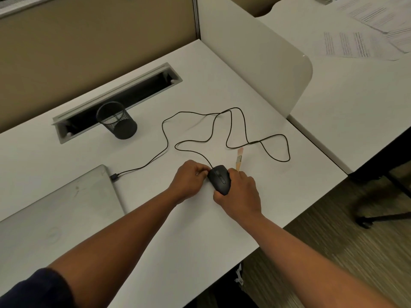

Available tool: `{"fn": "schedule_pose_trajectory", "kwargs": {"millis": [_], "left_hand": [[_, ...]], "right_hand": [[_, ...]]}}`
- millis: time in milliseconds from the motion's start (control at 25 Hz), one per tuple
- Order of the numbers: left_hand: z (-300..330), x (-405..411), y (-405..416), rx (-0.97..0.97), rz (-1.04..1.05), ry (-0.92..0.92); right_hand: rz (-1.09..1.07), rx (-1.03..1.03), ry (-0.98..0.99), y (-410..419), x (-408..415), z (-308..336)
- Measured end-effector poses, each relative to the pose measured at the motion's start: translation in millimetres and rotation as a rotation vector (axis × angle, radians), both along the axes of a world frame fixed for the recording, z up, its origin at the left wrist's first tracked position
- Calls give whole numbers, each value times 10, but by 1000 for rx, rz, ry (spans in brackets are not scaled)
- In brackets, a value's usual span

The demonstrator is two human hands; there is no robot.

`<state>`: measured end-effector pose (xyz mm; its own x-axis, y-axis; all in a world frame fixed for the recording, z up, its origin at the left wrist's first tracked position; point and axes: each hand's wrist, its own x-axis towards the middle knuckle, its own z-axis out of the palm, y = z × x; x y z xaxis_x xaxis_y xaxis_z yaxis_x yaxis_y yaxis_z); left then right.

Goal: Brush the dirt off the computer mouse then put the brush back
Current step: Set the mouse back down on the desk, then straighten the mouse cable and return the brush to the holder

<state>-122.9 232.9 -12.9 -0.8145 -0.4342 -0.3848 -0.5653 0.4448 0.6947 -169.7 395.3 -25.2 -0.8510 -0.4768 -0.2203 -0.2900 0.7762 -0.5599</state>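
A black wired computer mouse [219, 179] sits on the white desk [200, 85] between my two hands. My left hand [189, 181] has curled fingers pinching the mouse's front left side, where the cable leaves it. My right hand [239, 196] grips the right side and the rear, thumb at the back. A small brush [239, 158] with a wooden handle and pale bristles pointing away shows just beyond my right hand. Its handle end is hidden behind my fingers, and whether they touch it cannot be told.
The mouse cable [222, 127] loops across the desk to a closed grey laptop [55, 207] at the left. A black mesh pen cup [116, 123] stands by an open cable slot [115, 98]. A white divider [255, 63] borders the right; the desk edge is near.
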Motion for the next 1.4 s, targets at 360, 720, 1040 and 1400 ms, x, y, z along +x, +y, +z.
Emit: {"fn": "schedule_pose_trajectory", "kwargs": {"millis": [360,720,1040,1400], "left_hand": [[-33,7,-5,36,15,1],[60,135,-23,-44,113,31],[115,664,-373,-357,109,-11],[-49,1675,-1218,-523,241,-112]], "right_hand": [[13,-8,-7,19,-4,-7],[-4,-173,91,141,-106,209],[103,-262,-263,-55,-163,600],[302,-456,-399,-1358,8,995]]}}
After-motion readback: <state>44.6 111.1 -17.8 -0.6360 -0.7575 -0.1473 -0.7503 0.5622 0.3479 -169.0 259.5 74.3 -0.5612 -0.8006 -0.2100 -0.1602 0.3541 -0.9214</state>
